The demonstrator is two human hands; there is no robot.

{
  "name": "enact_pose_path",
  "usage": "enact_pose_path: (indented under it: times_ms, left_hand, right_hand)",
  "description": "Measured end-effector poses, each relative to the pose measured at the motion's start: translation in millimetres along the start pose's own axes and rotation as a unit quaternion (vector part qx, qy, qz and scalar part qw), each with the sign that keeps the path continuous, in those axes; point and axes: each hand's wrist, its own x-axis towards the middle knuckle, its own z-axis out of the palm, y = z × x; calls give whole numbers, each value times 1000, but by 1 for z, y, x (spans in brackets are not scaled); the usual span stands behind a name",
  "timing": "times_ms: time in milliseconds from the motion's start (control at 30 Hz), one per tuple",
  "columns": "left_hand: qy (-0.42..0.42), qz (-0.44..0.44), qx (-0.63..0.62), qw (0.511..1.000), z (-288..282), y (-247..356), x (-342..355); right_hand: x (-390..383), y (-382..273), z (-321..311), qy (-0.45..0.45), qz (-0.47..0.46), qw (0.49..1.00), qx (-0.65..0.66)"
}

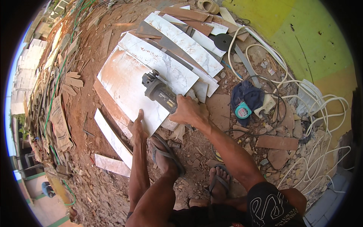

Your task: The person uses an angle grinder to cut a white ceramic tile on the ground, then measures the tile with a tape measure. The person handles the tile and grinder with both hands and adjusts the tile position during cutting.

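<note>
My right hand (190, 111) is wrapped round the body of a dark angle grinder (162, 96). The grinder's head rests over a white marble-patterned tile (140, 89), at a straight dark line running across it. Reddish dust covers much of the tile's left part. At the tile's near edge, my left hand (137, 128) grips it with the thumb on top; the other fingers are partly hidden. Beneath and beyond lie more marble-patterned tile pieces (185, 43), stacked unevenly.
A black cutting disc (224, 42) lies right of the stack. Farther right are dark cloth (247, 94), a turquoise tape measure (242, 111) and tangled white cable (321, 109). Narrow tile offcuts (113, 136) lie left of my left arm. My sandalled feet stand on rubble before the stack.
</note>
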Motion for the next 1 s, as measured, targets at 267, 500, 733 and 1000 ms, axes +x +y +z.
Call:
enact_pose_path:
  times_ms: [267,500,733,1000]
  left_hand:
    - [-5,4,-15,1000,1,1,0]
    - [-28,-31,-21,999,5,9,-9]
    - [-35,-25,-29,999,6,11,-13]
    - [-21,9,-76,997,-3,-10,4]
  right_hand:
    - [-3,0,2,14,-4,1000,-16]
    - [-5,13,8,34,-36,999,8]
    - [-1,21,13,45,-46,997,34]
    - [-19,15,3,38,-52,998,-6]
